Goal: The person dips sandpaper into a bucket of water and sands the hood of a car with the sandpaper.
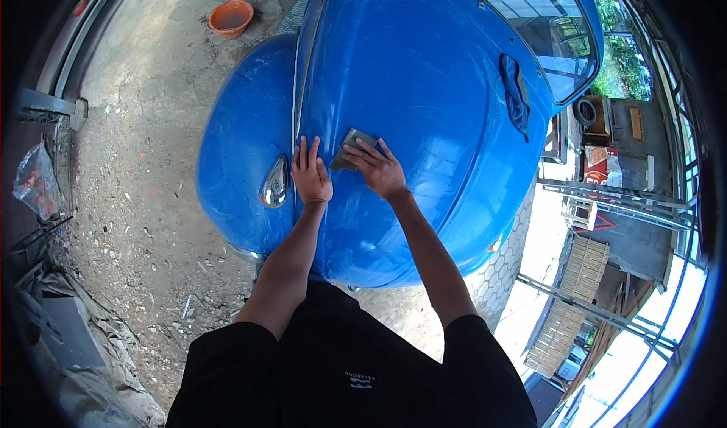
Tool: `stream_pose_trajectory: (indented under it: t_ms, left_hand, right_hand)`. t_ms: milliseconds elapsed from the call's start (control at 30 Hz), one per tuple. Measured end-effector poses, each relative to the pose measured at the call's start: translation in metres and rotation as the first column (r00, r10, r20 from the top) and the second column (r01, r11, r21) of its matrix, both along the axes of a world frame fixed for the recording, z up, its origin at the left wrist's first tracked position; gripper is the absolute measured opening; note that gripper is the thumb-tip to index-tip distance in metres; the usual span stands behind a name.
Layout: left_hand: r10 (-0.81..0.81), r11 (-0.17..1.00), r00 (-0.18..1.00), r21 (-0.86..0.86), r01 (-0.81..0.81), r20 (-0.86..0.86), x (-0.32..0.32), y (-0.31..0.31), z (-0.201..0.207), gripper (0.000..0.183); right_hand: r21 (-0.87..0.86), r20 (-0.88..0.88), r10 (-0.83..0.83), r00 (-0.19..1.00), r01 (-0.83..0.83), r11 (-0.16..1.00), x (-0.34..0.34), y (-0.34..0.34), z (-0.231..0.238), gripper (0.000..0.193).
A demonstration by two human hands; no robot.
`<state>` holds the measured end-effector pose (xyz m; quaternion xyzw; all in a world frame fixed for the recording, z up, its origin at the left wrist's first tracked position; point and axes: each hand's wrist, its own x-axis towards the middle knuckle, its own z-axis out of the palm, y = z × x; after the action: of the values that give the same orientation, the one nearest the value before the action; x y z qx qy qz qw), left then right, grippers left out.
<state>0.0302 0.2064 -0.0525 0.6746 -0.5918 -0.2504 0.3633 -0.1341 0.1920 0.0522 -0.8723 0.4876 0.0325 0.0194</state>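
- The right hand [381, 172] is pressing a grey sanding sheet [351, 149] flat against the blue car hood [409, 72], fingers spread over the sheet's lower edge.
- The left hand [311, 177] is lying open, palm down, on the hood just beside the sheet, fingers stretched forward and gripping nothing.
- A chrome headlight [274, 184] is sitting on the fender just left of the left hand.
- A dark blue cloth [516, 95] is lying on the hood near the windscreen [541, 27], well apart from both hands.
- An orange bowl [230, 17] is standing on the concrete floor [151, 125] beyond the fender.
- Nothing is lying between the hands and the sheet.
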Motion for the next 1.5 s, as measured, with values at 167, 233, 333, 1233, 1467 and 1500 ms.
stream_pose_trajectory:
  t_ms: [167, 233, 333, 1233, 1467, 1500]
  left_hand:
    - [0.019, 0.998, 0.994, -0.055, -0.025, -0.103, -0.003, -0.006, -0.001, 0.046]
    - [-0.004, 0.998, 0.992, -0.069, -0.005, -0.13, 0.009, -0.009, -0.007, 0.045]
    - [-0.172, 0.978, 0.956, -0.162, 0.135, -0.239, 0.033, -0.007, -0.014, 0.045]
    - [-0.609, 0.79, 0.701, 0.357, 0.498, 0.372, 0.049, -0.035, 0.053, 0.068]
    - [-0.672, 0.581, 0.518, -0.056, 0.812, 0.53, -0.078, -0.011, 0.06, 0.054]
    - [-0.69, 0.556, 0.493, -0.049, 0.83, 0.531, -0.083, -0.006, 0.055, 0.054]
  right_hand:
    - [-0.112, 0.268, -0.38, 0.885, 0.42, 0.9, 0.043, 0.045, -0.035, 0.045]
    - [-0.067, 0.188, -0.309, 0.932, 0.326, 0.943, 0.056, 0.081, -0.047, 0.048]
    - [0.038, 0.064, -0.222, 0.973, 0.22, 0.975, 0.057, 0.15, -0.054, 0.055]
    - [0.088, 0.16, -0.793, 0.588, 0.792, 0.605, 0.033, 0.29, -0.072, 0.058]
    - [-0.05, 0.401, -0.883, 0.243, 0.969, 0.244, 0.01, 0.213, -0.049, 0.054]
    - [-0.043, 0.413, -0.871, 0.268, 0.961, 0.275, 0.01, 0.216, -0.047, 0.054]
